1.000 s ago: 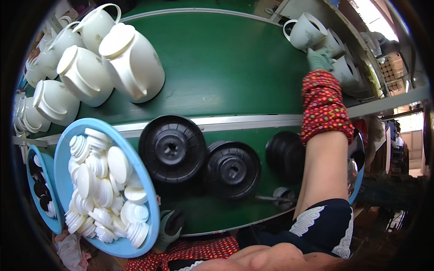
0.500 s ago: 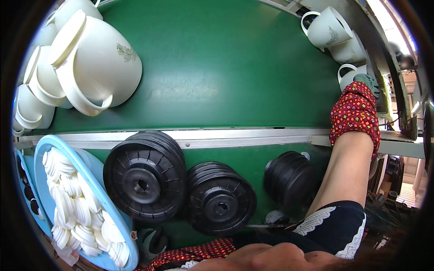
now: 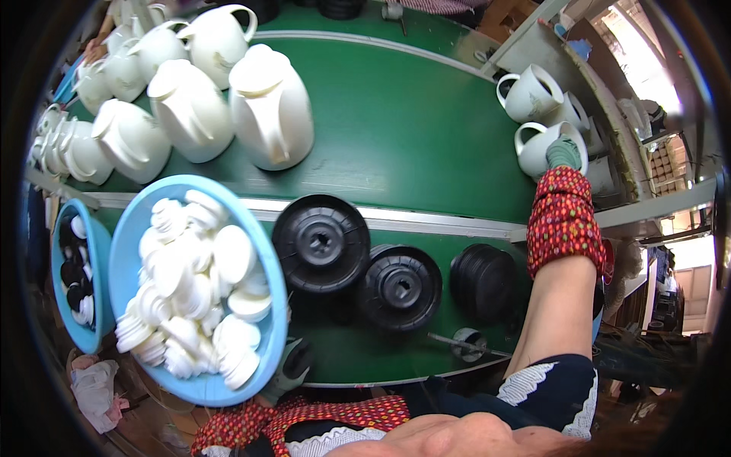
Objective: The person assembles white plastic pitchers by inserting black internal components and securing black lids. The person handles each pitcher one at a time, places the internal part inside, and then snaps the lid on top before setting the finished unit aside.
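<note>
My right hand point(image 3: 564, 154), in a green glove with a red patterned sleeve, reaches to the far right. It holds a white jug point(image 3: 531, 155) with a loop handle by its open mouth; some fingers are hidden inside the rim. More white jugs point(image 3: 531, 97) stand around it. My left hand point(image 3: 292, 367), gloved in green and black, is low at the front edge beside the light blue basin point(image 3: 279, 305). Its fingers are partly in shadow but look apart, with nothing visible in them. White round plastic pieces point(image 3: 186, 286) are heaped in that basin.
Stacks of black ribbed discs point(image 3: 320, 242) stand on the green lower surface, near a metal rod with a round piece point(image 3: 467, 345). A metal rail point(image 3: 426, 220) crosses the green table. Lidded white jugs point(image 3: 271, 110) crowd the left. A smaller blue basin point(image 3: 99, 259) holds black and white pieces.
The view has shifted, showing more of the table and the left basin. My right hand has come inward from the far right edge, with the white jug now in its hold.
</note>
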`<state>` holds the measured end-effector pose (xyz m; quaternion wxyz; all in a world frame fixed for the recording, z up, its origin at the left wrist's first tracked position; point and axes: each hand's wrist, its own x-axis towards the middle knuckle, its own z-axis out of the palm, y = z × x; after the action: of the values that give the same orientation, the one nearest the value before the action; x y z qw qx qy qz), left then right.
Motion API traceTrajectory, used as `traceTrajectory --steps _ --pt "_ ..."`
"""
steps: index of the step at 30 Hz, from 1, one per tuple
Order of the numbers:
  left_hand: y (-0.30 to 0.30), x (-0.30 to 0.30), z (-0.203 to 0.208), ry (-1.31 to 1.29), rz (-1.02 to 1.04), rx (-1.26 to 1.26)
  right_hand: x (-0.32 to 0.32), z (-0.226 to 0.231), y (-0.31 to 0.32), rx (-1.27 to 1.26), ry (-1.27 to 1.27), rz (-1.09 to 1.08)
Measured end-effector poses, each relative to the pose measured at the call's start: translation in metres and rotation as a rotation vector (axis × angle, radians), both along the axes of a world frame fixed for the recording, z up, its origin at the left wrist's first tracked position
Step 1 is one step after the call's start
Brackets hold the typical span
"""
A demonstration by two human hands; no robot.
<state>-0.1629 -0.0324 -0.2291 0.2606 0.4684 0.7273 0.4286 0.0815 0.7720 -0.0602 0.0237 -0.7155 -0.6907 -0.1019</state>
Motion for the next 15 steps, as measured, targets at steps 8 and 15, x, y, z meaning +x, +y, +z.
traceTrajectory --steps 8,15 --pt "0.010 0.007 -0.017 -0.163 0.074 0.235 -0.075 0.144 -0.286 -0.015 0.166 0.694" --pt "0.029 0.040 0.144 -1.319 0.008 0.214 -0.020 0.210 -0.513 -0.437 0.815 1.132"
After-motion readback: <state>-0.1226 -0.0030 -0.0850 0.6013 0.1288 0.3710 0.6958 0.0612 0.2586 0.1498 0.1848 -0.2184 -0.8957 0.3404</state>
